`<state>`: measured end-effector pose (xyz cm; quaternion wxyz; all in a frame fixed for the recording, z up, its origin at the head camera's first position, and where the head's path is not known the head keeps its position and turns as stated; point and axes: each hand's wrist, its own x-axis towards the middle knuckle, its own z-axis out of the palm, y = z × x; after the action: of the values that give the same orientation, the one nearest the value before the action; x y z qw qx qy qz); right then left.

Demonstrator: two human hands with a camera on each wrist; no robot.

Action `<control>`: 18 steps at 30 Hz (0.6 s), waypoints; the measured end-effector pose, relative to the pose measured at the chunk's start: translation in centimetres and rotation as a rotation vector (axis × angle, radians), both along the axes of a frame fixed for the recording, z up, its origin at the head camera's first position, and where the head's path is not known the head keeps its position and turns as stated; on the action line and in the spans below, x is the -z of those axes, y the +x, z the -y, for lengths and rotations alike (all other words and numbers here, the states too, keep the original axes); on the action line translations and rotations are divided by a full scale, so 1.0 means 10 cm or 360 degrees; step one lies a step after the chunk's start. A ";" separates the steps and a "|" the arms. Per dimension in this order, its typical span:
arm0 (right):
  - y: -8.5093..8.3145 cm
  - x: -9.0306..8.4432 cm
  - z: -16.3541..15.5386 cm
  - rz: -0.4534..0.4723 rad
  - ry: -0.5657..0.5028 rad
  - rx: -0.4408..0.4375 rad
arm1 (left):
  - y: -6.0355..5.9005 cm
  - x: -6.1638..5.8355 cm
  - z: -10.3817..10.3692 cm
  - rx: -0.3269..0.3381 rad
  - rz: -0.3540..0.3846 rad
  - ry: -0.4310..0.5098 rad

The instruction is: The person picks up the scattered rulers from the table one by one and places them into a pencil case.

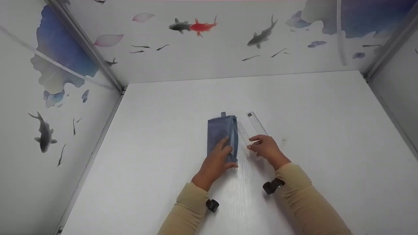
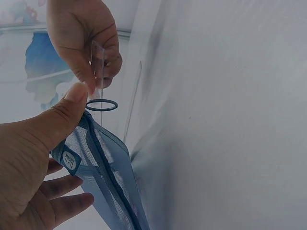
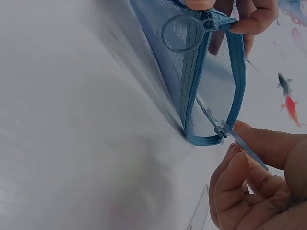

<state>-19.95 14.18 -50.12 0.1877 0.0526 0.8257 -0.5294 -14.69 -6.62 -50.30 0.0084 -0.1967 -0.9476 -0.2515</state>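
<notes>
My left hand (image 1: 214,164) grips a blue mesh zipper pouch (image 1: 217,129) by its near end. In the left wrist view, the thumb lies at the pouch's corner beside the ring pull (image 2: 101,105) and a small label (image 2: 71,160). The zipper is undone, and the pouch's mouth gapes toward my right hand in the right wrist view. My right hand (image 1: 266,150) pinches a clear ruler (image 3: 249,152) between thumb and fingers. The ruler's far part reaches in at the pouch's open mouth. A second clear ruler (image 1: 256,121) lies just beyond the right hand.
The white tabletop (image 1: 156,137) carries everything. Panels printed with fish (image 1: 202,26) and blue blots stand at the back and left, with another wall (image 1: 400,65) at the right. Black wrist cameras (image 1: 273,186) sit at both sleeves.
</notes>
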 end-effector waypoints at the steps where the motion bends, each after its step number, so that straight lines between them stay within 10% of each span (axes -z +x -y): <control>1: 0.00 0.00 0.01 -0.0008 -0.0015 -0.0009 | 0.00 0.00 0.00 0.0002 -0.0008 -0.0004; 18: -0.09 0.00 0.21 0.0014 -0.0080 0.0014 | 0.00 0.04 -0.01 0.0011 -0.0055 0.0016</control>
<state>-20.80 12.08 -50.16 0.1903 0.0539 0.8111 -0.5505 -14.69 -6.57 -50.71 0.0249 -0.2043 -0.9453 -0.2529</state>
